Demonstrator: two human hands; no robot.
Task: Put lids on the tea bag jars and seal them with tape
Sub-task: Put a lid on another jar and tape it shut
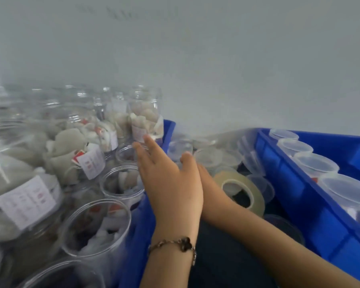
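Left blue bin (168, 129): open tea bag jars (114, 183) upright, mouths up. Right blue bin (299, 183): lidded jars (315, 165). Between them: loose lids (208, 156), tape roll (240, 189) tilted. Left hand (170, 183) fingers (152, 143) straight, spread, over jars. Right hand (208, 183) fingers hidden, cannot tell.

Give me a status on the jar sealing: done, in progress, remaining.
Done: jars in the right bin already wear lids, such as one lidded jar.
In hand: nothing held; the left hand reaches with straight fingers toward an open jar, and the right hand is mostly hidden behind it.
Left: the left bin's jars still lack lids; the tape roll lies untouched.
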